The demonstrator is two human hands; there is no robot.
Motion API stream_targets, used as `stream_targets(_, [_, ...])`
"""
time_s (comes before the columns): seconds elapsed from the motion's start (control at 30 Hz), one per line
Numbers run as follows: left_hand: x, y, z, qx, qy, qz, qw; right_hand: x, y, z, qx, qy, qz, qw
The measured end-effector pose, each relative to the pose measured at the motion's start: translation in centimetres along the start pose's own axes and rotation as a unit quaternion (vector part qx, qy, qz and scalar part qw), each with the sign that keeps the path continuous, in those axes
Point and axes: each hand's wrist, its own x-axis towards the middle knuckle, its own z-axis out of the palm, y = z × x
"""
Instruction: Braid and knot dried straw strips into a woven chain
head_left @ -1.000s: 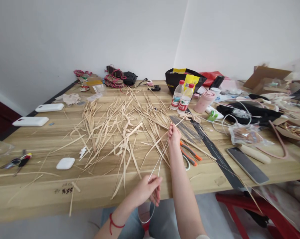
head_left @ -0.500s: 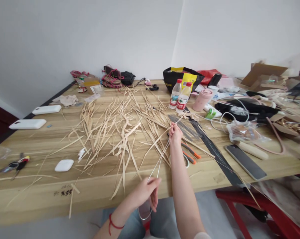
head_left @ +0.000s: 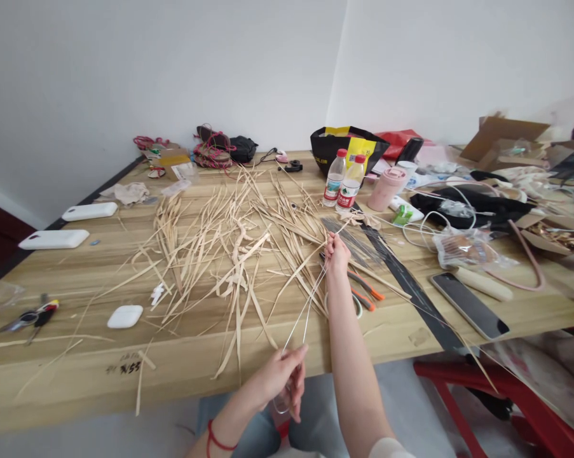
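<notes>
My left hand (head_left: 281, 375) is closed in a pinch on the near end of thin white wires (head_left: 308, 308), at the table's front edge. My right hand (head_left: 337, 251) is stretched forward over the table and pinches the far ends of the same wires, which run taut between the two hands. A small loop of the wires hangs below my left hand. Under and around my right hand lies a wide scatter of pale straw strips (head_left: 220, 248). Orange-handled pliers (head_left: 365, 289) lie just right of my right forearm.
On the wooden table (head_left: 77, 280): a white earbud case (head_left: 124, 316), two white power banks (head_left: 53, 238), scissors (head_left: 27, 316), two water bottles (head_left: 344, 181), a pink cup (head_left: 384, 189), a phone (head_left: 468, 305), a long black strip (head_left: 410, 286), cables, bags and cardboard boxes (head_left: 506, 137) at the right.
My left hand has drawn slightly down and toward me, and the wire loop below it has grown smaller. My right hand stays about where it was.
</notes>
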Motion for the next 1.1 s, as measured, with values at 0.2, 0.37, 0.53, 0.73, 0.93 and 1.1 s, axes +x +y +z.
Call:
stream_targets(0.2, [0.8,-1.0,-0.2,0.012,0.047,-0.005,0.999,-0.3,0.3,0.2,-0.006,-0.007,-0.007,1.000])
stream_targets(0.37, [0.6,-1.0,-0.1,0.020,0.071,-0.024,0.997,-0.3,0.3,0.3,-0.009,-0.009,-0.016,1.000])
stream_targets(0.53, [-0.3,-1.0,0.6,-0.004,0.054,-0.001,0.999,-0.4,0.0,0.4,-0.005,-0.011,-0.021,1.000])
stream_targets(0.73, [-0.6,-0.5,0.8,-0.024,0.058,-0.004,0.998,-0.5,-0.3,0.7,0.011,-0.006,-0.017,1.000])
stream_targets(0.93, [-1.0,0.4,0.5,-0.013,0.096,-0.045,0.994,-0.9,-0.9,1.4,0.019,-0.025,0.004,0.999])
stream_targets(1.1, [-1.3,0.5,0.5,-0.033,0.114,-0.014,0.993,-1.9,-1.5,2.7,0.000,-0.104,0.008,0.995])
